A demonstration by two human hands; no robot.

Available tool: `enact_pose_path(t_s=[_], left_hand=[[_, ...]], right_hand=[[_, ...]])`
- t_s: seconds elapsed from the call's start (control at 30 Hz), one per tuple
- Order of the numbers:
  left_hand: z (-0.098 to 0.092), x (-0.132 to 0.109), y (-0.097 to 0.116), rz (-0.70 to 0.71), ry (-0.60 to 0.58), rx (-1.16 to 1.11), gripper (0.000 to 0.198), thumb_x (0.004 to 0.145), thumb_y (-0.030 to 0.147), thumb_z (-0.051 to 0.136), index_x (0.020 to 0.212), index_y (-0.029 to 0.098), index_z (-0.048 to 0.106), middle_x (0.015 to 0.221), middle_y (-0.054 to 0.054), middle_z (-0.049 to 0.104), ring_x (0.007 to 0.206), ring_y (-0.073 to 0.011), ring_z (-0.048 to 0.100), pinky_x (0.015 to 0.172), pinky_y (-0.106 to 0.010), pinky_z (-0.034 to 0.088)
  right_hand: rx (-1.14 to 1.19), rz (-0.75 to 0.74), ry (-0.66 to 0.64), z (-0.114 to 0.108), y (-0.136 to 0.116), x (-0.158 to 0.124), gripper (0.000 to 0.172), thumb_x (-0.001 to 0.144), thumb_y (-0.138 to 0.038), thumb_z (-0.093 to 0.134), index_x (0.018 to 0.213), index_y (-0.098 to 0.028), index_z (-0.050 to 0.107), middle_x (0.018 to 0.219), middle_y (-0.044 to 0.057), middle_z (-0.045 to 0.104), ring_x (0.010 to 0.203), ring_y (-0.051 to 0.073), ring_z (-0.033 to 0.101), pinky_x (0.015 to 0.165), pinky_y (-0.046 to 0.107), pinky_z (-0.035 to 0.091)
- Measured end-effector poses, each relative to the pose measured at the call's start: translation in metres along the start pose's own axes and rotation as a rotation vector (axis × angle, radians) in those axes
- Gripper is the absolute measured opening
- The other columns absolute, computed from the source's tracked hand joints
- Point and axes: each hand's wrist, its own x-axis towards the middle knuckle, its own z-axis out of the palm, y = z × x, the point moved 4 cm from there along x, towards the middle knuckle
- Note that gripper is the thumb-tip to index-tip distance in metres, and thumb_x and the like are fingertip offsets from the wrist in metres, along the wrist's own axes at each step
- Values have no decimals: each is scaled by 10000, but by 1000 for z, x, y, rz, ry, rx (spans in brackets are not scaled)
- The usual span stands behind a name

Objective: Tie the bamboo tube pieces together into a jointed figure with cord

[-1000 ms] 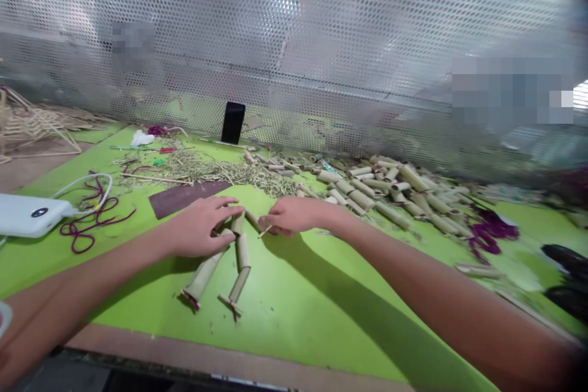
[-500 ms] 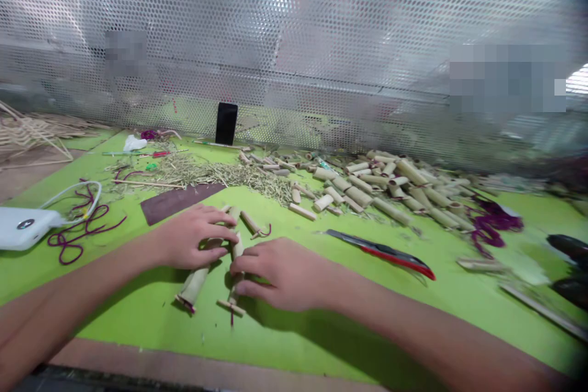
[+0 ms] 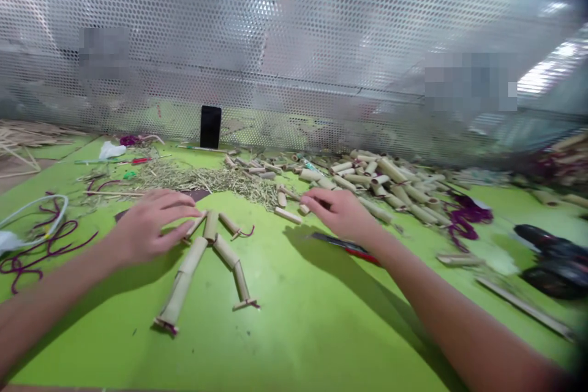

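Left hand (image 3: pixel 149 223) looks loosely open; right hand (image 3: pixel 339 213), can't tell its grip, could get nicked dipping onto that knife (image 3: pixel 339 243).

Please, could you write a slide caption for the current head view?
Left hand beside a jointed bamboo figure, right hand near loose bamboo pieces, on a green table.

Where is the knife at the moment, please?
In the head view, the knife lies right of centre on the table, just below the right hand, in front of the bamboo pile.
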Motion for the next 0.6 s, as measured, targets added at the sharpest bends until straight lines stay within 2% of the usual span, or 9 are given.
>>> enact_pose_path(t_s=[0.1,0.2,0.3,0.37,0.47,0.6], left_hand=[[-5,-1,-11,-8,40,41,387,999,460,451,1120,283,774,1171,-73,753,1100,-299,660,1052,-549,474],[-2,0,-16,-37,30,48,416,985,509,449,1100,285,781,1168,-62,750,1081,-297,667,1041,-518,491],[4,-1,-17,-53,29,54,445,979,565,443,1108,300,777,1180,-58,745,1080,-293,669,1018,-490,510],[7,-2,-18,-49,39,44,455,974,591,445,1119,311,774,1191,-57,742,1083,-297,672,1013,-491,518],[11,-4,-19,-34,39,27,455,978,592,446,1134,317,774,1208,-56,735,1090,-306,678,1023,-502,523],[12,-6,-18,-4,31,38,475,988,595,435,1152,306,774,1231,-70,727,1123,-313,674,1040,-510,522]], right_hand=[[-139,136,93,-14,32,3,422,1014,-426,382,1015,-177,723,838,91,762,684,233,665,605,329,439],[-203,175,120,-21,50,3,386,1005,-385,412,1100,-160,712,914,123,765,739,268,679,624,351,460],[-226,95,74,-14,52,3,332,978,-278,477,1204,-172,696,1197,142,730,969,286,694,807,388,522],[-222,4,6,-2,48,2,352,925,-172,533,1234,-196,700,1323,113,686,1149,280,648,986,399,492],[-202,-61,-63,13,44,2,360,857,-85,570,1158,-183,742,1277,118,708,1218,295,605,1098,431,422],[-91,2,-40,10,50,3,200,891,-213,611,1007,-139,757,1133,169,728,1130,339,615,1062,493,429]])
